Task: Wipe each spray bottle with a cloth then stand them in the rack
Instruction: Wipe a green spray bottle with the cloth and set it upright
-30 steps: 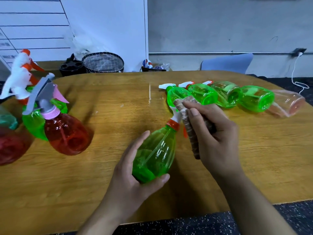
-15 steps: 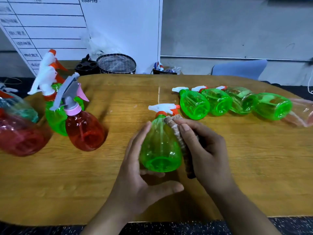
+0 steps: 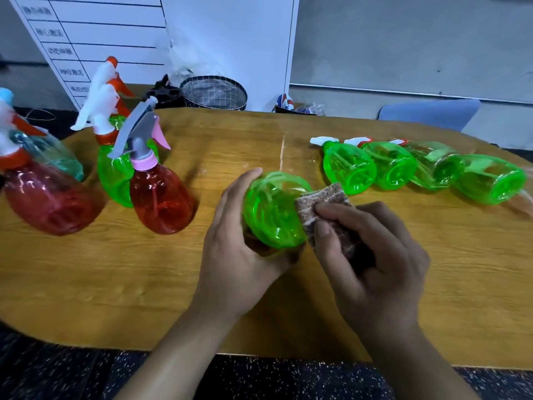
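Now I'm mid-wipe: my left hand (image 3: 242,243) cradles the green spray bottle (image 3: 272,209) above the counter (image 3: 144,284), base toward me, while my right hand (image 3: 372,255) pinches the cloth (image 3: 323,209) against it. Next, probably standing it beside the upright bottles (image 3: 158,192).

Centre: our left hand (image 3: 233,252) holds a spray bottle (image 3: 274,209) above the desk (image 3: 202,298); our right hand (image 3: 372,264) presses a cloth (image 3: 320,209) to its right side.
Right: four bottles (image 3: 421,171) lie in a row.
Left: upright bottles (image 3: 115,166).
Behind: mesh basket (image 3: 213,93).
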A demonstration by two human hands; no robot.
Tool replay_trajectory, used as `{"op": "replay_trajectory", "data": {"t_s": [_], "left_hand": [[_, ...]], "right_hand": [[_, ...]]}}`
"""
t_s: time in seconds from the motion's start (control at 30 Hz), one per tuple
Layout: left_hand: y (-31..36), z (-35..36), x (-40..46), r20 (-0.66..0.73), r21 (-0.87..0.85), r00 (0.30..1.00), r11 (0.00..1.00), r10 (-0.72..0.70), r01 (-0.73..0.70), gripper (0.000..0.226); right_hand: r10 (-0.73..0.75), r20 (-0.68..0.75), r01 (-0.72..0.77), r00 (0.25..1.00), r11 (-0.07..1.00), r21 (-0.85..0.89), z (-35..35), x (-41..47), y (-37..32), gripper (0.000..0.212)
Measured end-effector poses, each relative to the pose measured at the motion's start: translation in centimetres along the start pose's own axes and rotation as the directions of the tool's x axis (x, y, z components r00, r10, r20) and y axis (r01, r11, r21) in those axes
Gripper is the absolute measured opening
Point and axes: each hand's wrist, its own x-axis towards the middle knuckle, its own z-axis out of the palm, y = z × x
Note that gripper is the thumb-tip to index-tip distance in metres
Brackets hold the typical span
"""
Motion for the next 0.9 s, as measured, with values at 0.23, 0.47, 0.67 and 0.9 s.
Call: {"op": "replay_trajectory", "data": {"t_s": [0.23,0.47,0.67,0.9], "left_hand": [[0.6,0.7,0.1,0.026,0.034,0.998,0.998,0.052,-0.053,0.085],[-0.1,-0.6,0.7,-0.042,0.03,0.999,0.999,0.026,-0.024,0.077],[-0.4,-0.7,0.4,-0.013,0.021,0.999,0.999,-0.034,0.035,0.104],[0.3,0.4,-0.2,0.023,0.038,0.999,0.999,0.037,-0.038,0.085]], "right_hand": [[-0.064,0.037,0.066,0.997,0.995,-0.077,1.7,0.1,-1.0,0.021],[-0.158,0.192,0.175,0.969,0.982,-0.075,2.0,-0.9,-1.0,0.013],[-0.015,0.042,0.021,0.999,0.99,-0.139,0.6,0.1,0.1,0.016],[-0.071,0.057,0.075,0.996,0.994,-0.073,1.9,0.4,-1.0,0.014]]}}
